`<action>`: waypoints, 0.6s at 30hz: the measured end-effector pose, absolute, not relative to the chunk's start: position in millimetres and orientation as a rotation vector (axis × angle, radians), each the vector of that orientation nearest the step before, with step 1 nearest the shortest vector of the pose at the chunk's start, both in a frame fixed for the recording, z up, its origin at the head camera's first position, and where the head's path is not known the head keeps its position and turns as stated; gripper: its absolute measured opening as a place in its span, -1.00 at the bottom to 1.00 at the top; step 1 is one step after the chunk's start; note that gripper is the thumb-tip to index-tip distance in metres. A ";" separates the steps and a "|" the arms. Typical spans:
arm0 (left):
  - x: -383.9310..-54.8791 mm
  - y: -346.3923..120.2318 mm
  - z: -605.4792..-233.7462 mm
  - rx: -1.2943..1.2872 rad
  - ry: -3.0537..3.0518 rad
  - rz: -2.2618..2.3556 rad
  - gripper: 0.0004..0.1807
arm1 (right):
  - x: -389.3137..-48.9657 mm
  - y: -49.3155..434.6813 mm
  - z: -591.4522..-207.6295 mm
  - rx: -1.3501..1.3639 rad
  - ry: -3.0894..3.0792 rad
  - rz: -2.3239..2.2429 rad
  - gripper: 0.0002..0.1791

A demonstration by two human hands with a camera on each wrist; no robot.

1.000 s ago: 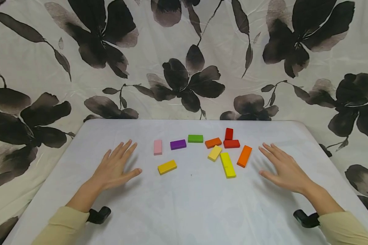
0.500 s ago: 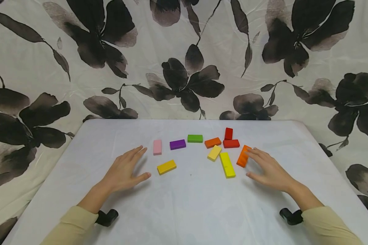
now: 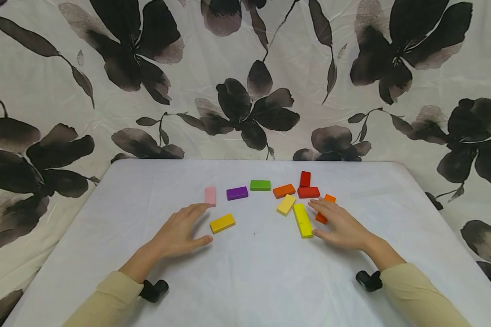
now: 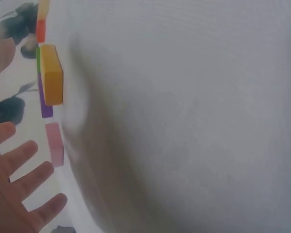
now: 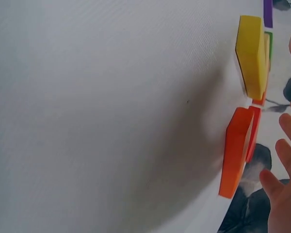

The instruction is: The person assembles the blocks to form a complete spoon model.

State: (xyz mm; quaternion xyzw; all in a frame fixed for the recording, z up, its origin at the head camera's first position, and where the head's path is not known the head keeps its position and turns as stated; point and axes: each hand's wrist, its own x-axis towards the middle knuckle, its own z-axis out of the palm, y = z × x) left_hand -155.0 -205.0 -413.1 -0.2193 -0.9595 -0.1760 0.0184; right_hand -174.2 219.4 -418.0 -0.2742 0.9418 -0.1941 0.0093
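Note:
My left hand (image 3: 176, 234) hovers with spread, straight fingers just left of a golden-yellow block (image 3: 222, 223). Its fingertips overlap the lower end of a pink block (image 3: 210, 196) in the head view, but the left wrist view shows them apart from the pink block (image 4: 55, 144). My right hand (image 3: 343, 227), fingers also extended, is above an orange block (image 3: 329, 198) and hides its middle. The thumb of that hand is beside a long bright-yellow block (image 3: 303, 220). In the right wrist view the orange block (image 5: 236, 153) lies on the table, away from the fingers. Neither hand holds anything.
Farther back on the white table (image 3: 237, 281) lie a purple block (image 3: 237, 193), a green block (image 3: 260, 185) and a second orange block (image 3: 284, 190). Two red blocks (image 3: 308, 192) touch near a pale-yellow block (image 3: 286, 205). A floral cloth (image 3: 167, 131) hangs behind.
Both hands have moved inward toward the blocks, the left one to the right and the right one to the left over the orange block. The blocks have stayed where they were.

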 end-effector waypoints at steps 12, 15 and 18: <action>-156.3 -192.1 -417.5 -0.701 -2.998 -0.548 -0.27 | -182.0 207.4 -419.0 -0.919 2.913 -0.549 -0.20; -158.1 -190.8 -418.4 -0.685 -2.983 -0.542 -0.34 | -183.7 206.1 -420.3 -0.932 2.906 -0.538 -0.19; -160.1 -188.9 -419.7 -0.662 -2.975 -0.546 -0.40 | -185.2 205.3 -422.8 -0.952 2.903 -0.531 -0.18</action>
